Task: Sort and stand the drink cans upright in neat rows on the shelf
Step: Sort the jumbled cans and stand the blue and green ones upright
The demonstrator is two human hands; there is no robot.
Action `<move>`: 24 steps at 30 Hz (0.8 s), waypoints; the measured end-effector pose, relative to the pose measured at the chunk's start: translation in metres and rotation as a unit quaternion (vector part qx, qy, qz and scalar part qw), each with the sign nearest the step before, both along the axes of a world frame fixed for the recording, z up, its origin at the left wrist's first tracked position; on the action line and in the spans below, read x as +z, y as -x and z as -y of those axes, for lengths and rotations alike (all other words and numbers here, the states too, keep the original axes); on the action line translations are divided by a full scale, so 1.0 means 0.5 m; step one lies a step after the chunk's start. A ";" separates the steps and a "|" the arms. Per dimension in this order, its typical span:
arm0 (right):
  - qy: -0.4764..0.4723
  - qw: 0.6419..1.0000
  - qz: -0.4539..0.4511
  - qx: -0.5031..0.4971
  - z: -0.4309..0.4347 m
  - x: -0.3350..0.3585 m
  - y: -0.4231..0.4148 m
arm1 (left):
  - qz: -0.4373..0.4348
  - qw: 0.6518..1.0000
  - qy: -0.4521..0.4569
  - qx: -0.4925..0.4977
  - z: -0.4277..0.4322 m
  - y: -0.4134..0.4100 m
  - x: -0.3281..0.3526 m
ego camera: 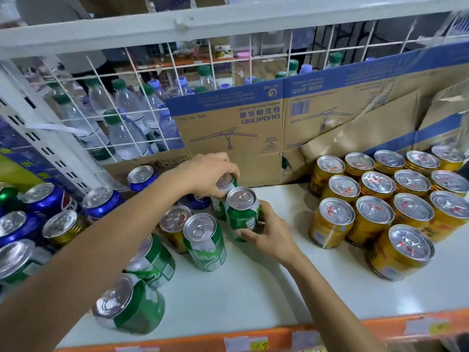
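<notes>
The white shelf (253,288) carries all the cans. Its orange front edge (291,334), with paper labels on it, runs under the two forearms. Beyond both hands a flattened cardboard box (228,128) leans against a white wire grid (106,102). Behind the grid stand water bottles (127,133) with green and purple caps. Well to the right of the right hand, the gold cans (380,207) stand upright in close rows. To the left of the left hand, the blue cans (101,201) stand mixed with a few gold ones. Beside and under the left forearm, several green cans (205,245) are grouped loosely. The right hand (269,240) grips the front green can (242,214) by its side and holds it upright. The left hand (210,174) is curled over the top of the rear green can (225,181), which is just behind the first. The two hands are near each other but apart.
</notes>
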State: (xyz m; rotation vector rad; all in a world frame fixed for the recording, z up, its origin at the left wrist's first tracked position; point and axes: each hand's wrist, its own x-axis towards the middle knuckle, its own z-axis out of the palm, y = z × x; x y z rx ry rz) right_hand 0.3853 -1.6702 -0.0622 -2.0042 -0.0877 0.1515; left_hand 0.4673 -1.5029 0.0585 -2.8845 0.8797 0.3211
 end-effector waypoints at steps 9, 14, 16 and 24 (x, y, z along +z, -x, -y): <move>-0.031 0.993 -0.003 0.116 -0.029 0.039 0.004 | 0.015 0.994 0.090 0.057 -0.084 0.043 0.007; -0.001 0.995 0.071 0.075 -0.024 0.143 -0.004 | 0.069 0.978 0.160 0.111 -0.158 0.064 0.006; 0.034 0.989 0.129 0.065 -0.045 0.191 -0.004 | 0.052 0.980 0.118 0.152 -0.200 0.073 0.005; 0.354 0.882 0.187 0.248 -0.233 0.226 -0.011 | 0.017 0.985 0.010 0.171 -0.237 0.083 -0.067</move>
